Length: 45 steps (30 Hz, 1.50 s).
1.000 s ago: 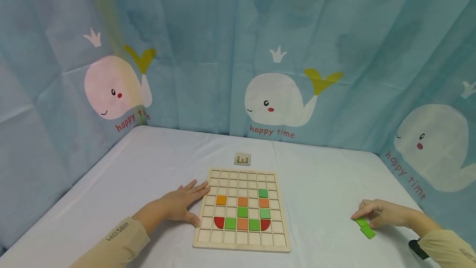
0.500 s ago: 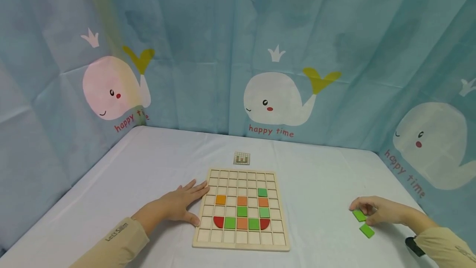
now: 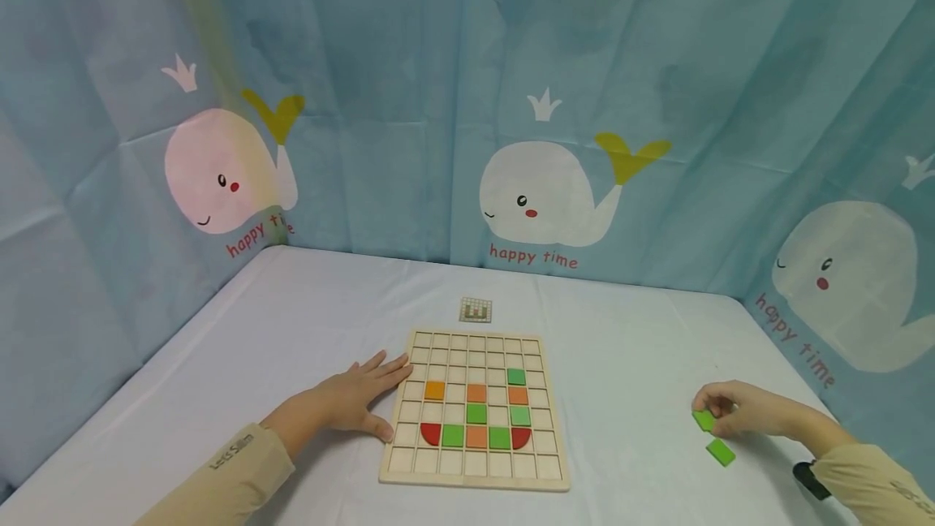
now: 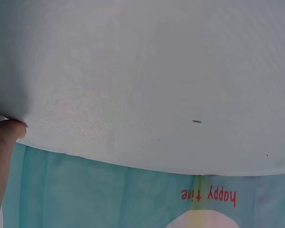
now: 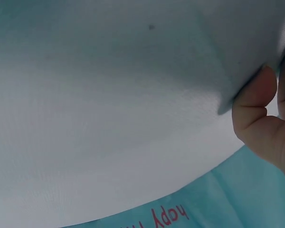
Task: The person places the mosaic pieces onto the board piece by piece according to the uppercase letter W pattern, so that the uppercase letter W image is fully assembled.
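Note:
My left hand (image 3: 358, 398) lies with straight, spread fingers along the left edge of a wooden grid board (image 3: 475, 483); its fingertips and thumb touch the frame. Several flat pieces sit in the board's cells, among them an orange square (image 3: 434, 390), a green square (image 3: 476, 413) and two red rounded pieces, one being the left one (image 3: 431, 433). Off to the right, my right hand (image 3: 748, 407) pinches a green square tile (image 3: 704, 420) between thumb and fingers, low over the table. Just nearer to me lies a second green tile (image 3: 721, 452). Neither wrist view shows the tiles.
Behind the board lies a small card (image 3: 476, 310) printed with a grid pattern. A white cloth (image 3: 621, 364) covers the table. Blue curtains (image 3: 380, 169) with whale prints stand along the back and sides. A dark object (image 3: 811, 480) shows by the right sleeve.
The right hand's green tile has come away from the second tile, shifting slightly toward the back. That second tile stays on the table. The left hand holds its place at the board.

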Each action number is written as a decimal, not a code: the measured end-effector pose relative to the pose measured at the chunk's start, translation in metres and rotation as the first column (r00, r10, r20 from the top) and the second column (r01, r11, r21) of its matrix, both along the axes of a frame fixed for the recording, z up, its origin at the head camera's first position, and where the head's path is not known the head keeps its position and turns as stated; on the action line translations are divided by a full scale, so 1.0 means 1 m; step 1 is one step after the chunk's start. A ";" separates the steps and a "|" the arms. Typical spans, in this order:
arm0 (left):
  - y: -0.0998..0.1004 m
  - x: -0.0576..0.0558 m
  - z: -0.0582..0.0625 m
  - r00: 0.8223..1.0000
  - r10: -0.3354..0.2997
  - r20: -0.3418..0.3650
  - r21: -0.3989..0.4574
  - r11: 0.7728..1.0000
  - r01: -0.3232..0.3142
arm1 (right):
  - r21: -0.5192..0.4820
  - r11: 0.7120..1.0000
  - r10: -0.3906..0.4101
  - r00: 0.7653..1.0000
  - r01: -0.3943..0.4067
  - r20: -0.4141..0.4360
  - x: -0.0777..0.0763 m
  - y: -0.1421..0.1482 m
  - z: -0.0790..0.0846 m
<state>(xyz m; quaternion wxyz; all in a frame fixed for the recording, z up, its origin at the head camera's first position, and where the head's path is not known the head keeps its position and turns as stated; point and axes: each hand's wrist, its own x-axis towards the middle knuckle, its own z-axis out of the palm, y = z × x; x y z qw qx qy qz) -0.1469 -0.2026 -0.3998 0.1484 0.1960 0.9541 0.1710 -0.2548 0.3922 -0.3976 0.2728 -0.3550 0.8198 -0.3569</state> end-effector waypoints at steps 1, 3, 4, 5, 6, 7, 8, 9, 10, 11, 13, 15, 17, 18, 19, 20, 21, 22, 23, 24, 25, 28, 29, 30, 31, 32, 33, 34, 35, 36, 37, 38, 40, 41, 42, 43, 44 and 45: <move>0.000 0.000 0.000 1.000 0.002 -0.001 -0.002 1.000 -0.002 | 0.011 1.000 -0.015 1.000 0.015 -0.003 0.000 -0.001 0.000; -0.001 -0.001 -0.001 1.000 0.011 0.000 -0.006 1.000 -0.011 | 0.028 0.999 -0.045 0.999 0.045 -0.013 0.002 -0.002 0.001; -0.001 -0.001 -0.002 1.000 0.017 0.003 -0.004 1.000 -0.017 | 0.045 0.997 -0.069 0.997 0.070 -0.026 0.002 -0.003 0.002; -0.001 -0.001 -0.002 1.000 0.021 0.006 -0.004 1.000 -0.021 | 0.062 0.993 -0.098 0.994 0.101 -0.042 0.003 -0.003 0.002; -0.001 -0.002 -0.002 1.000 0.024 0.005 -0.004 1.000 -0.024 | 0.082 0.987 -0.132 0.989 0.137 -0.062 0.004 -0.004 0.002; -0.002 -0.002 -0.003 1.000 0.022 0.004 -0.005 1.000 -0.022 | 0.101 0.979 -0.166 0.982 0.174 -0.085 0.004 -0.005 0.002; -0.002 -0.002 -0.003 1.000 0.025 0.006 -0.003 1.000 -0.025 | 0.113 0.971 -0.199 0.975 0.210 -0.103 0.005 -0.005 0.002; -0.002 -0.002 -0.003 1.000 0.024 0.005 -0.001 1.000 -0.024 | 0.125 0.961 -0.231 0.966 0.245 -0.118 0.005 -0.006 0.002; -0.001 -0.002 -0.004 1.000 0.022 0.004 -0.002 1.000 -0.022 | 0.134 0.951 -0.262 0.956 0.278 -0.130 0.006 -0.007 0.002; -0.001 -0.002 -0.003 1.000 0.016 0.003 0.000 1.000 -0.016 | 0.135 0.943 -0.285 0.949 0.303 -0.137 0.007 -0.008 0.002; -0.001 -0.001 -0.004 1.000 0.007 0.002 0.006 1.000 -0.007 | 0.129 0.935 -0.312 0.939 0.330 -0.143 0.008 -0.010 0.002; 0.000 0.000 -0.004 1.000 0.002 0.002 0.014 1.000 -0.002 | 0.124 0.924 -0.343 0.929 0.360 -0.139 0.009 -0.013 0.003; 0.000 0.000 -0.004 1.000 -0.001 0.002 0.020 1.000 0.001 | 0.124 0.909 -0.380 0.914 0.397 -0.139 0.011 -0.016 0.006; 0.000 0.000 -0.004 1.000 -0.001 0.001 0.020 1.000 0.001 | 0.128 0.897 -0.407 0.904 0.423 -0.134 0.011 -0.018 0.008; 0.000 0.000 -0.005 1.000 0.001 0.000 0.017 1.000 -0.001 | 0.133 0.884 -0.433 0.893 0.448 -0.123 0.012 -0.020 0.011; 0.000 0.000 -0.005 1.000 0.002 -0.001 0.015 1.000 -0.002 | 0.135 0.871 -0.461 0.881 0.472 -0.106 0.012 -0.023 0.013; 0.000 0.000 -0.005 1.000 0.002 -0.001 0.013 1.000 -0.002 | 0.137 0.860 -0.485 0.871 0.492 -0.084 0.013 -0.025 0.016; 0.000 -0.001 -0.005 1.000 0.003 -0.002 0.009 1.000 -0.003 | 0.134 0.851 -0.506 0.861 0.508 -0.054 0.013 -0.027 0.020; 0.000 -0.001 -0.005 1.000 0.004 -0.002 0.006 1.000 -0.004 | 0.132 0.844 -0.522 0.852 0.521 -0.025 0.013 -0.029 0.023; 0.000 -0.001 -0.005 1.000 0.001 -0.005 0.006 1.000 -0.001 | 0.123 0.838 -0.536 0.844 0.531 0.007 0.013 -0.030 0.025; 0.000 -0.001 -0.005 1.000 0.002 -0.005 0.005 1.000 -0.002 | 0.110 0.840 -0.538 0.842 0.532 0.037 0.014 -0.032 0.028; 0.000 -0.001 -0.004 1.000 -0.003 -0.009 0.002 1.000 0.004 | 0.065 0.848 -0.529 0.844 0.525 0.090 0.016 -0.037 0.035; 0.000 -0.001 -0.003 1.000 -0.007 -0.010 0.004 1.000 0.007 | 0.051 0.851 -0.525 0.846 0.522 0.094 0.016 -0.040 0.036; 0.000 -0.001 -0.003 1.000 -0.010 -0.010 0.004 1.000 0.010 | 0.035 0.855 -0.518 0.850 0.517 0.101 0.017 -0.042 0.038; 0.000 -0.001 -0.003 1.000 -0.009 -0.009 0.003 1.000 0.009 | 0.022 0.859 -0.510 0.854 0.511 0.103 0.017 -0.045 0.039; 0.001 -0.001 -0.003 1.000 -0.010 -0.009 0.003 1.000 0.010 | 0.010 0.862 -0.506 0.857 0.507 0.104 0.017 -0.047 0.040; 0.001 -0.001 -0.003 1.000 -0.011 -0.009 0.004 1.000 0.011 | 0.000 0.864 -0.501 0.859 0.504 0.104 0.018 -0.050 0.041; 0.001 -0.001 -0.003 1.000 -0.010 -0.007 0.003 1.000 0.010 | -0.011 0.864 -0.499 0.860 0.503 0.107 0.018 -0.054 0.043; 0.001 -0.001 -0.003 1.000 -0.009 -0.005 0.003 1.000 0.009 | -0.021 0.864 -0.498 0.860 0.503 0.110 0.018 -0.057 0.044; 0.001 -0.001 -0.003 1.000 -0.007 -0.003 0.003 1.000 0.007 | -0.032 0.864 -0.496 0.861 0.502 0.116 0.018 -0.060 0.045; 0.001 -0.001 -0.003 1.000 -0.006 -0.003 0.001 1.000 0.006 | -0.041 0.862 -0.498 0.859 0.505 0.118 0.018 -0.064 0.046; 0.000 -0.001 -0.003 1.000 -0.005 -0.002 0.002 1.000 0.005 | -0.049 0.860 -0.500 0.857 0.508 0.123 0.019 -0.068 0.047; 0.000 -0.001 -0.003 1.000 -0.005 -0.003 0.006 1.000 0.005 | -0.071 0.855 -0.502 0.855 0.513 0.132 0.019 -0.076 0.049; -0.001 -0.002 -0.003 1.000 -0.005 -0.004 0.007 1.000 0.005 | -0.082 0.852 -0.504 0.853 0.516 0.136 0.019 -0.080 0.050; -0.001 -0.002 -0.004 1.000 -0.006 -0.006 0.008 1.000 0.006 | -0.092 0.851 -0.503 0.853 0.517 0.142 0.019 -0.084 0.051; -0.001 -0.002 -0.004 1.000 -0.007 -0.007 0.009 1.000 0.007 | -0.101 0.847 -0.506 0.850 0.521 0.146 0.019 -0.088 0.051; -0.001 -0.002 -0.004 1.000 -0.006 -0.006 0.011 1.000 0.006 | -0.111 0.846 -0.505 0.850 0.522 0.148 0.019 -0.092 0.052; -0.001 -0.002 -0.004 1.000 -0.006 -0.006 0.012 1.000 0.007 | -0.119 0.844 -0.506 0.850 0.523 0.150 0.020 -0.096 0.053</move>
